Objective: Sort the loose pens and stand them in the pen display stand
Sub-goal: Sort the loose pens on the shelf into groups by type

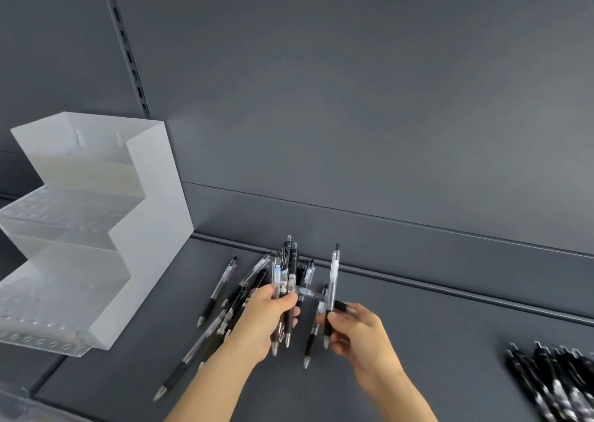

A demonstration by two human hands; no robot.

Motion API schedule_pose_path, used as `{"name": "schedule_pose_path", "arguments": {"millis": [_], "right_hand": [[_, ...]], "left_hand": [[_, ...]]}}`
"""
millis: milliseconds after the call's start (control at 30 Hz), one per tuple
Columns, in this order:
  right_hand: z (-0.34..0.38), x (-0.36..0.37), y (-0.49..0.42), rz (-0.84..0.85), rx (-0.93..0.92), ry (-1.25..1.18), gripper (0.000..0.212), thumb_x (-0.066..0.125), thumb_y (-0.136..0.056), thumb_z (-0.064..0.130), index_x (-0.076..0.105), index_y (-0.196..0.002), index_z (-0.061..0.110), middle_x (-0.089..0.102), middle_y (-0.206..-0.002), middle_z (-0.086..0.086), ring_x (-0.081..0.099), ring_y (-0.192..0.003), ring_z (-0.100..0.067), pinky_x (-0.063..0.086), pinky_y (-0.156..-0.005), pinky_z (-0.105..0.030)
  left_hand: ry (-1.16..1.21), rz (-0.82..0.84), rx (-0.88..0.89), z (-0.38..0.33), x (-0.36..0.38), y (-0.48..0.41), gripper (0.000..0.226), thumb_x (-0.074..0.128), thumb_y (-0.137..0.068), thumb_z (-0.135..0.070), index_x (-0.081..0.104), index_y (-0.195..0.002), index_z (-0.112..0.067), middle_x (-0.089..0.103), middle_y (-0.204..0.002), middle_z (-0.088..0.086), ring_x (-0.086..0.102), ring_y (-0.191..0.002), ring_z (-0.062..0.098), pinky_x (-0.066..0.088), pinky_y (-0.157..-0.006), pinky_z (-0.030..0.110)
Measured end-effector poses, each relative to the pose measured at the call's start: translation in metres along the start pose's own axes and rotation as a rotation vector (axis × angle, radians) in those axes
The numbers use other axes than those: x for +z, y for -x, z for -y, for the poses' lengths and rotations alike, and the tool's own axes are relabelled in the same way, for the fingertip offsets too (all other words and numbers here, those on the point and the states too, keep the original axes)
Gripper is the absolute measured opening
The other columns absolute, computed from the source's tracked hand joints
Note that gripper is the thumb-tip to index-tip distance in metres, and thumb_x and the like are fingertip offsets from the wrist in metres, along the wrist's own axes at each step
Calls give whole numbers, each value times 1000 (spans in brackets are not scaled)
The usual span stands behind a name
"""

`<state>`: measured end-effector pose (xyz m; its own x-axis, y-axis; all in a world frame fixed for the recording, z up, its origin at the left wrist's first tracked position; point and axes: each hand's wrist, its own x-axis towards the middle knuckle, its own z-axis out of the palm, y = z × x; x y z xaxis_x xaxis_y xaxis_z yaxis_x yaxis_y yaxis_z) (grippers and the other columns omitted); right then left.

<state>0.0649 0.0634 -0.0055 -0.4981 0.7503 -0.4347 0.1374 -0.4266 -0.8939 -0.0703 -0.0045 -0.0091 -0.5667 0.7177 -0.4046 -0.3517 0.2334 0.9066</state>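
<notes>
A pen bundle (286, 274) is gripped upright in the left hand (266, 315), one clear pen (333, 277) is pinched by the right hand (356, 331), and the pen display stand (154, 229) is found well apart, leftward.

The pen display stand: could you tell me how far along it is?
Nothing stands in the pen display stand yet. The left hand grips a bundle of pens; the right hand pinches one clear pen. Loose pens lie on the shelf, plus a black pile.
</notes>
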Motion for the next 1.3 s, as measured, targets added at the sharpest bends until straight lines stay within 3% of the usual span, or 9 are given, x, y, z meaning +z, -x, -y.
{"name": "schedule_pose_path", "arguments": {"millis": [67, 233, 400, 500, 633, 767, 967, 1167, 1300], "right_hand": [[-2, -6, 6, -2, -11, -1, 11, 49, -89, -5, 57, -96, -2, 69, -73, -8, 43, -47, -11, 35, -44, -21], [-8, -19, 16, -93, -51, 16, 11, 50, -87, -6, 57, -94, -2, 68, -69, -9, 42, -43, -12, 34, -42, -22], [-15, -33, 25, -208, -167, 236, 15, 57, -84, 0, 58, -88, 14, 69, -74, -8, 44, -36, -8, 36, -40, -18], [-20, -37, 32, -211, -158, 252, 15, 59, -81, 0, 60, -88, 12, 69, -73, -13, 43, -36, -7, 37, -40, -20], [-19, -41, 42, -168, -151, 215, 15, 58, -80, -4, 60, -90, 8, 69, -70, -15, 41, -36, -13, 36, -41, -23], [-17, -52, 55, -95, -146, 165, 23, 59, -83, -3, 57, -100, 12, 71, -68, -10, 43, -39, -15, 37, -42, -21], [-7, -77, 67, -14, -138, -100, 18, 62, -81, -5, 61, -98, -3, 70, -71, -15, 43, -41, -10, 36, -40, -19], [1, -100, 64, -35, -149, -257, 15, 50, -88, -5, 64, -86, 0, 66, -67, -13, 43, -42, -8, 37, -40, -17], [-2, -123, 67, -52, -130, -276, 15, 51, -88, -4, 65, -83, 2, 66, -69, -15, 42, -44, -10, 37, -40, -18]], "left_hand": [[109, 36, -44, 2, 10, 2, 6, 53, -92, 0, 55, -96, 2, 63, -77, 12, 62, -65, 19, 53, -59, 29], [81, 118, -40, 6, 28, 8, 11, 51, -92, 1, 58, -100, 4, 70, -80, 14, 68, -62, 18, 56, -56, 26], [76, 165, -70, 16, 39, 13, 9, 55, -91, -3, 61, -96, 2, 69, -79, 14, 67, -66, 22, 56, -62, 29], [118, 202, -115, 22, 49, 16, 11, 58, -90, -6, 59, -99, 1, 64, -80, 17, 66, -68, 26, 57, -69, 35], [162, 223, -150, 24, 64, 16, 11, 56, -91, -4, 63, -97, 1, 61, -82, 17, 61, -72, 26, 54, -68, 34], [171, 142, -37, 19, 70, 14, 10, 55, -90, -1, 64, -87, 0, 64, -76, 14, 60, -70, 23, 51, -75, 34], [92, 1, 182, 2, 72, 9, 13, 55, -89, 5, 61, -85, -5, 61, -75, 9, 60, -66, 14, 52, -61, 18], [-21, 273, 146, 7, 99, 36, 18, 54, -87, 9, 60, -100, -2, 70, -86, 12, 62, -65, 15, 47, -56, 20], [29, 345, 50, 14, 127, 48, 23, 55, -86, 8, 59, -103, -7, 75, -89, 3, 63, -70, 15, 51, -68, 25]]}}
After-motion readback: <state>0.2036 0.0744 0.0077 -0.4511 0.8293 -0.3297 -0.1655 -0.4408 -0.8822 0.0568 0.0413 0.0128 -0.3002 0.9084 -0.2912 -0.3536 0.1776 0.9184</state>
